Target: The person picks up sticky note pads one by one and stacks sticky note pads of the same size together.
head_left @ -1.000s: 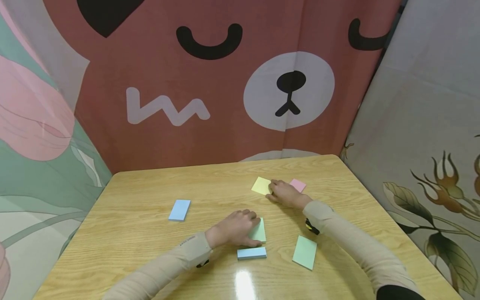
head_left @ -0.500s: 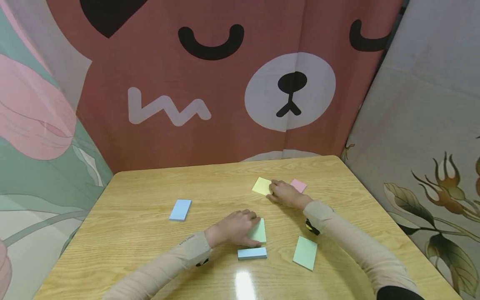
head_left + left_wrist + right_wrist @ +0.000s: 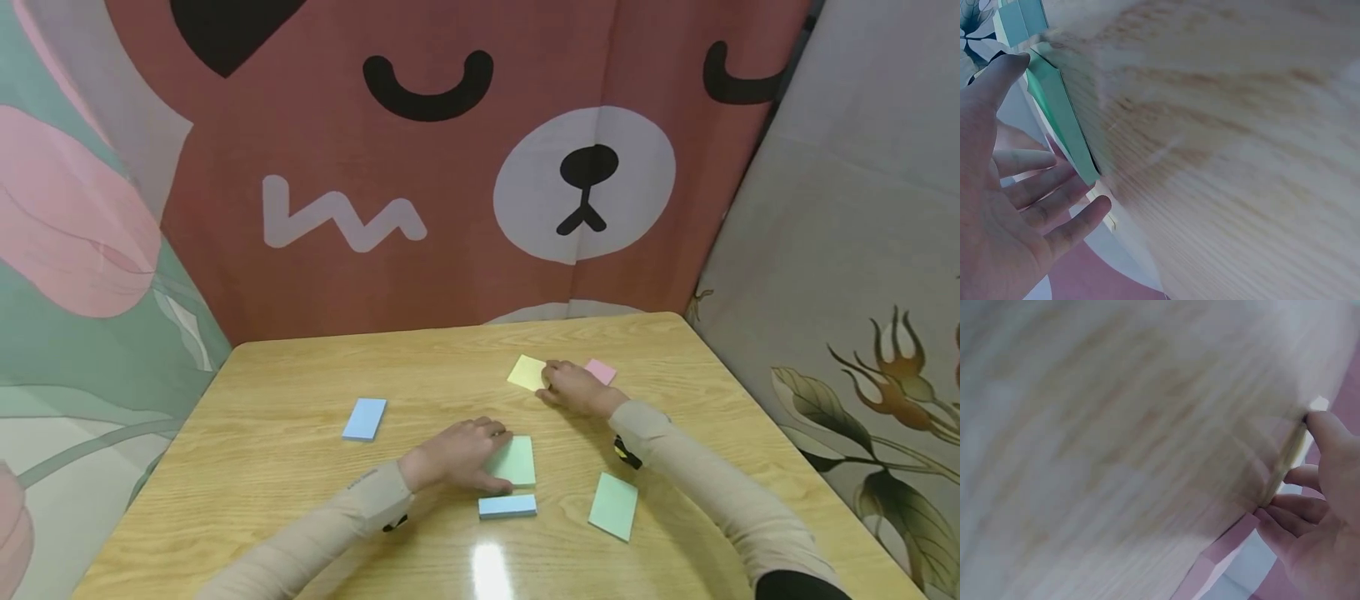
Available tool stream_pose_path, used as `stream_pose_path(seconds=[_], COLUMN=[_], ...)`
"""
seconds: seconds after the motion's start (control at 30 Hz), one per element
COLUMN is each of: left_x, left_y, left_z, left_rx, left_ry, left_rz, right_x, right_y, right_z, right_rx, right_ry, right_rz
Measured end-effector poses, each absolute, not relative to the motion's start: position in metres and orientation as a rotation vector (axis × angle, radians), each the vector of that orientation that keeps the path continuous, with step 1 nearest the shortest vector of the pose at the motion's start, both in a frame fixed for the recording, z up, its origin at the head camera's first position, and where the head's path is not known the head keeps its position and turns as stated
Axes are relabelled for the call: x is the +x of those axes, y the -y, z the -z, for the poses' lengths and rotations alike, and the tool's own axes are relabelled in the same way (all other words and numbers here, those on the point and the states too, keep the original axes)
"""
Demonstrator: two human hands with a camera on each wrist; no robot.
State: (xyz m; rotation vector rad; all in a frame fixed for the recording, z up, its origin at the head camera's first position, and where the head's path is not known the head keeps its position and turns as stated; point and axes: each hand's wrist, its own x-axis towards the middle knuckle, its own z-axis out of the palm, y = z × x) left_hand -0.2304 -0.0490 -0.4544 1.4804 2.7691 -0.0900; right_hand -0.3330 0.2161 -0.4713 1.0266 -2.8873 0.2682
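Note:
My left hand is at the left side of a light-green sticky note pad, fingers spread and loosely bent. In the left wrist view the thumb is near one corner of the green pad, and the fingers lie beside its other end without gripping it. Farther back, my right hand holds the right side of a yellow sticky note pad. The right wrist view has thumb and fingers at opposite ends of the yellow pad. A pink pad lies just behind the right hand, partly hidden.
A narrow blue pad lies just in front of the left hand's green pad. Another green pad is to the right, and a blue pad lies to the left. Printed curtains border the wooden table.
My left hand has drawn slightly left, uncovering more of the green pad, and its grip has loosened. The right hand stays at the yellow pad. The head view has shifted slightly.

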Motion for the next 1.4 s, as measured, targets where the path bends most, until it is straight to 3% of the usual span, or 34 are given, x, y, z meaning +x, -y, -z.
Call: stream_pose_path(seconds=[0.97, 1.4], left_x=[-0.232, -0.229], left_y=[0.076, 0.076], left_z=[0.455, 0.457], left_rx=[1.432, 1.398], left_ry=[-2.726, -2.743], left_rz=[-0.067, -0.060], right_x=[-0.341, -0.344], right_y=[-0.211, -0.212], right_z=[0.461, 0.464], right_rx=[0.892, 0.770], right_ry=[2.953, 2.977], right_rz=[-0.604, -0.558])
